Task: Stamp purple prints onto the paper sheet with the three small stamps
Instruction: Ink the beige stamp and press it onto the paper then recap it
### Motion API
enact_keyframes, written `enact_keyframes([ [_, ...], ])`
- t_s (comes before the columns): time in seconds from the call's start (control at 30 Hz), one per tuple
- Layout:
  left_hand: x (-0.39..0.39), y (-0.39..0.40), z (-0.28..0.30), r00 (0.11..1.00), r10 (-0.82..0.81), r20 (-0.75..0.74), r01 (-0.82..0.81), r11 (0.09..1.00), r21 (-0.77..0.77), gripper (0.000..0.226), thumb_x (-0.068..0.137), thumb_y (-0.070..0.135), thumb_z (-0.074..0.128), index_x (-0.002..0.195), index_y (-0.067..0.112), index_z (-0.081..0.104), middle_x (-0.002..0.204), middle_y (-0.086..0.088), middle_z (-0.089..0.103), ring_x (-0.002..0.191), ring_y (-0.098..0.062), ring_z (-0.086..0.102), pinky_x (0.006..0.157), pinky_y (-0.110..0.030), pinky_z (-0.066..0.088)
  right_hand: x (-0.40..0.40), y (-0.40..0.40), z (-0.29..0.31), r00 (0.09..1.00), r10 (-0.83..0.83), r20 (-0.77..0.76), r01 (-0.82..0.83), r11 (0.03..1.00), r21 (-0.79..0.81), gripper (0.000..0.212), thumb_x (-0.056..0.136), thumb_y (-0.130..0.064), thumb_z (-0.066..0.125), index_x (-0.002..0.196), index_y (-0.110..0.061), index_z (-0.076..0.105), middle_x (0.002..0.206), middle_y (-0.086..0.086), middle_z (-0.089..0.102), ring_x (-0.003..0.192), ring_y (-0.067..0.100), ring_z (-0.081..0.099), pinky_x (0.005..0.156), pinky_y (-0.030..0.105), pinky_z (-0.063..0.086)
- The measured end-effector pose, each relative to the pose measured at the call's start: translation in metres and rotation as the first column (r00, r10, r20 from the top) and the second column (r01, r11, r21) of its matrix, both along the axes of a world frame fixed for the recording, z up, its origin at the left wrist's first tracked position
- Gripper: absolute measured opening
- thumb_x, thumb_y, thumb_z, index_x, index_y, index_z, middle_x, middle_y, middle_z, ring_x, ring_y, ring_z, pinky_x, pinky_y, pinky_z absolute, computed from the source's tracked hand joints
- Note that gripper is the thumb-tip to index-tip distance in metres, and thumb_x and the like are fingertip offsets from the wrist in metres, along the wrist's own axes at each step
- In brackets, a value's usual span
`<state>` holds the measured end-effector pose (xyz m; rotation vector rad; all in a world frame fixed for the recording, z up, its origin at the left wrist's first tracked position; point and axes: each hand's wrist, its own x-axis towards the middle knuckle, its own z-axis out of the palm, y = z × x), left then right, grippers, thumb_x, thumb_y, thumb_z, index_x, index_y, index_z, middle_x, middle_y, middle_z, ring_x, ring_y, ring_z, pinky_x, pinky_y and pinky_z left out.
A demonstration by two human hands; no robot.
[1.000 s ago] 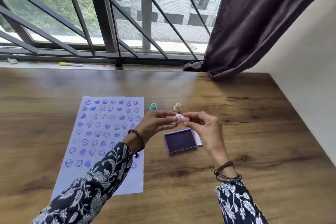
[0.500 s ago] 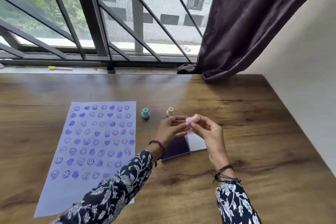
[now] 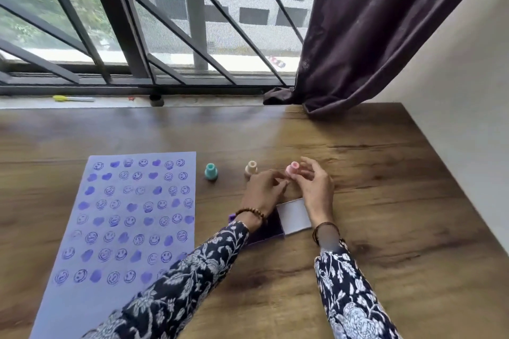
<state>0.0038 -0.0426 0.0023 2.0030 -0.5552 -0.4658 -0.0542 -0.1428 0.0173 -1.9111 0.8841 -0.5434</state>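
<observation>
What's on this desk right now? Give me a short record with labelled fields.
paper sheet: lavender, covered in purple smileys and hearts
teal stamp: upright beside the sheet
beige stamp: upright, partly behind left hand
pink stamp: upright, at right hand fingers
ink pad: open, mostly under the wrists
table: wooden

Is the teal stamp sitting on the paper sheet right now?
No, the teal stamp stands upright on the bare wooden table, just right of the paper sheet.

I see the paper sheet (image 3: pixel 82 270) flat, densely purple-printed; teal stamp (image 3: pixel 211 172) and beige stamp (image 3: pixel 251 169) upright beside it, pink stamp (image 3: pixel 292 169) rightmost.
</observation>
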Motion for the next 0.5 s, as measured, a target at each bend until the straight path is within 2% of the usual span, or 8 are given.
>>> enact_keyframes([
  [0.07, -0.003, 0.021, -0.003, 0.997, 0.076, -0.020, -0.076, 0.997, -0.021, 0.009, 0.080, 0.019, 0.065, 0.075, 0.013, 0.067, 0.071, -0.010, 0.072, 0.068, -0.022, 0.068, 0.070, -0.044, 0.058, -0.004, 0.011, 0.001, 0.995, -0.081, 0.049, 0.087, 0.987, -0.133, 0.032, 0.075, -0.007, 0.071, 0.106, -0.013, 0.062, 0.098, 0.001, 0.062, 0.081, 0.012, 0.062, 0.075, 0.024, 0.051],
  [0.13, -0.001, 0.039, -0.002, 0.981, 0.189, -0.040, -0.191, 0.981, -0.046, 0.009, 0.079, 0.018, 0.066, 0.074, 0.011, 0.067, 0.073, -0.012, 0.072, 0.069, -0.023, 0.067, 0.071, -0.043, 0.057, -0.006, 0.026, 0.002, 0.993, -0.052, 0.108, 0.077, 0.966, -0.248, 0.026, 0.077, -0.005, 0.068, 0.100, -0.014, 0.062, 0.094, 0.003, 0.063, 0.077, 0.011, 0.061, 0.073, 0.024, 0.052],
  [0.23, 0.007, 0.054, 0.003, 0.955, 0.295, -0.001, -0.295, 0.955, -0.037, 0.008, 0.080, 0.017, 0.064, 0.078, 0.010, 0.068, 0.081, -0.011, 0.073, 0.075, -0.019, 0.066, 0.072, -0.022, 0.049, 0.006, 0.047, 0.001, 0.995, 0.089, 0.049, -0.074, 0.964, -0.256, 0.027, 0.077, -0.003, 0.068, 0.102, -0.012, 0.062, 0.096, 0.008, 0.066, 0.080, 0.017, 0.063, 0.077, 0.028, 0.053],
  [0.3, 0.013, 0.058, 0.004, 0.950, 0.311, 0.001, -0.311, 0.950, 0.032, 0.013, 0.083, 0.017, 0.060, 0.091, 0.008, 0.066, 0.092, -0.011, 0.073, 0.085, -0.020, 0.066, 0.072, -0.017, 0.042, 0.017, 0.056, -0.001, 0.981, 0.196, -0.008, -0.192, 0.951, -0.242, 0.035, 0.076, -0.005, 0.070, 0.109, -0.013, 0.061, 0.101, 0.006, 0.065, 0.085, 0.015, 0.062, 0.082, 0.023, 0.050],
  [0.33, 0.016, 0.057, 0.004, 0.951, 0.309, -0.011, -0.308, 0.949, 0.070, 0.018, 0.084, 0.017, 0.058, 0.099, 0.008, 0.064, 0.099, -0.011, 0.071, 0.091, -0.021, 0.065, 0.077, -0.018, 0.042, 0.021, 0.059, -0.001, 0.970, 0.239, -0.033, -0.240, 0.941, -0.240, 0.038, 0.075, -0.006, 0.070, 0.111, -0.014, 0.061, 0.103, 0.005, 0.065, 0.088, 0.014, 0.061, 0.084, 0.022, 0.049],
  [0.4, 0.022, 0.054, 0.004, 0.956, 0.287, -0.052, -0.280, 0.953, 0.119, 0.025, 0.086, 0.015, 0.053, 0.109, 0.009, 0.061, 0.106, -0.011, 0.070, 0.098, -0.023, 0.064, 0.089, -0.027, 0.047, 0.029, 0.062, -0.001, 0.958, 0.282, -0.053, -0.287, 0.933, -0.218, 0.034, 0.077, -0.006, 0.068, 0.109, -0.015, 0.063, 0.105, 0.006, 0.067, 0.094, 0.018, 0.063, 0.087, 0.026, 0.050],
  [0.47, 0.027, 0.049, 0.005, 0.953, 0.269, -0.141, -0.260, 0.962, 0.078, 0.023, 0.086, 0.011, 0.050, 0.104, 0.009, 0.063, 0.098, -0.013, 0.072, 0.086, -0.022, 0.068, 0.086, -0.036, 0.053, 0.032, 0.063, -0.001, 0.963, 0.267, -0.045, -0.270, 0.943, -0.192, 0.026, 0.078, -0.005, 0.066, 0.102, -0.014, 0.065, 0.101, 0.008, 0.069, 0.093, 0.020, 0.064, 0.088, 0.029, 0.050],
  [0.5, 0.029, 0.049, 0.007, 0.944, 0.266, -0.196, -0.265, 0.964, 0.031, 0.020, 0.085, 0.008, 0.051, 0.100, 0.007, 0.065, 0.094, -0.014, 0.072, 0.077, -0.019, 0.069, 0.081, -0.035, 0.056, 0.032, 0.064, 0.000, 0.968, 0.248, -0.029, -0.250, 0.956, -0.157, 0.023, 0.077, -0.004, 0.066, 0.099, -0.012, 0.066, 0.099, 0.010, 0.070, 0.091, 0.019, 0.065, 0.088, 0.029, 0.050],
])
